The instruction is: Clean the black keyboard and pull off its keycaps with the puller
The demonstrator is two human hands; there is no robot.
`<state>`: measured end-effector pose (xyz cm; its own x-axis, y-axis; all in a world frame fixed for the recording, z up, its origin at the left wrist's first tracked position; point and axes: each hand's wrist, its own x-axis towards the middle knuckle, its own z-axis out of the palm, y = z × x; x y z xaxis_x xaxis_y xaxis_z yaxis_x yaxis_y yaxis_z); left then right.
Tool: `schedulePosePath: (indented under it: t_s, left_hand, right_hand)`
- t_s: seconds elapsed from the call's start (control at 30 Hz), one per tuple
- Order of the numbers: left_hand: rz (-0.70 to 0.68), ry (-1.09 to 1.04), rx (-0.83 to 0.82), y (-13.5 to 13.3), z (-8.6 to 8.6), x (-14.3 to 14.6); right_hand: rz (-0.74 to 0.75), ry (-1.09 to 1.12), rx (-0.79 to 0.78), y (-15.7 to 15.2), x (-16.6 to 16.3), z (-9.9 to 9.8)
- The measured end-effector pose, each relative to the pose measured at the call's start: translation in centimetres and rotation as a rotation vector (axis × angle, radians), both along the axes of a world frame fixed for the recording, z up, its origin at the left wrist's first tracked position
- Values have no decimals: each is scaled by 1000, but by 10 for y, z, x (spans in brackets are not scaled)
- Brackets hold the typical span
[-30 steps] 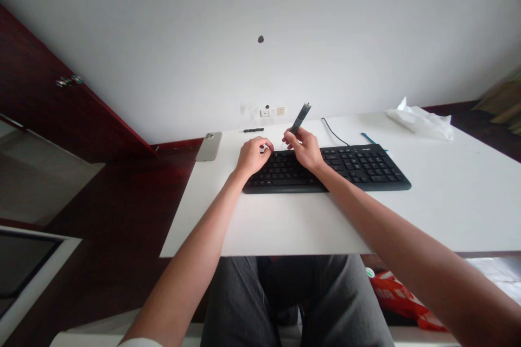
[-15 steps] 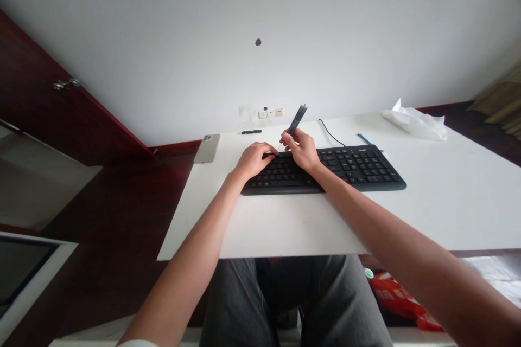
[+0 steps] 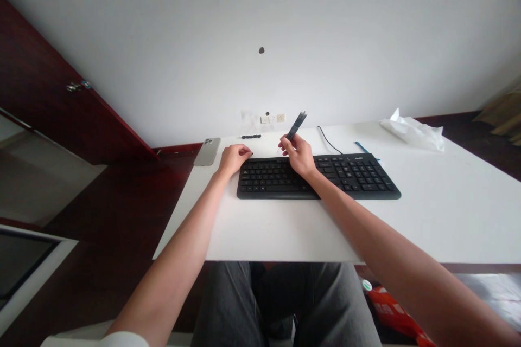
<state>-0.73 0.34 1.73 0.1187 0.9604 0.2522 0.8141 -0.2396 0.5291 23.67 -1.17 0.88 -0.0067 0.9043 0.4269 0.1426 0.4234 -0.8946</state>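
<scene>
Right hand (image 3: 299,154) grips a dark tool (image 3: 296,127), hiding part of the keyboard (image 3: 268,179) on the table (image 3: 285,233); left hand (image 3: 233,159) pinches what seems a tiny dark piece (image 3: 251,154) near a phone (image 3: 207,152). White bag (image 3: 413,133) lies far right.

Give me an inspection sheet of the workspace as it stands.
Surface: white table, some light smudges possible, too faint to tell.
Job's things: black keyboard, flat; dark pen-like tool; row of small black pieces.
Clutter: phone, blue stick, crumpled white plastic.
Hands: left hand by the keyboard's far left corner, grip unclear; right hand holds the tool.
Cables: black cable behind the keyboard.
Surroundings: wall sockets, dark-red door.
</scene>
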Motion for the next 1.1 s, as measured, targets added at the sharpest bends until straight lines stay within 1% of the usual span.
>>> schedulePosePath:
  t_s: [0.1,0.17,0.23,0.33,0.43,0.6,0.67,0.8,1.0,1.1]
  left_hand:
    - [-41,140,9,9,1,-2]
    - [-86,253,35,17,5,3]
    - [-126,315,45,24,11,10]
    - [-196,350,37,31,16,18]
    - [-235,320,31,34,15,25]
    - [-210,140,34,37,4,33]
    - [-212,101,22,39,1,34]
    - [-221,164,42,43,2,33]
    - [-152,234,49,46,7,28]
    - [-137,284,47,46,7,29]
  right_hand:
    - [11,3,2,0,0,0]
    - [9,11,-4,0,0,0]
    - [-1,19,-13,0,0,0]
    - [-2,9,-7,0,1,0]
    - [7,-13,11,1,1,-1]
    - [3,-12,17,1,1,-1]
    - [6,-11,14,2,0,-1]
    - [2,-21,15,3,1,-2]
    - [-11,-52,35,4,2,-3]
    - [-13,-46,25,3,2,-3]
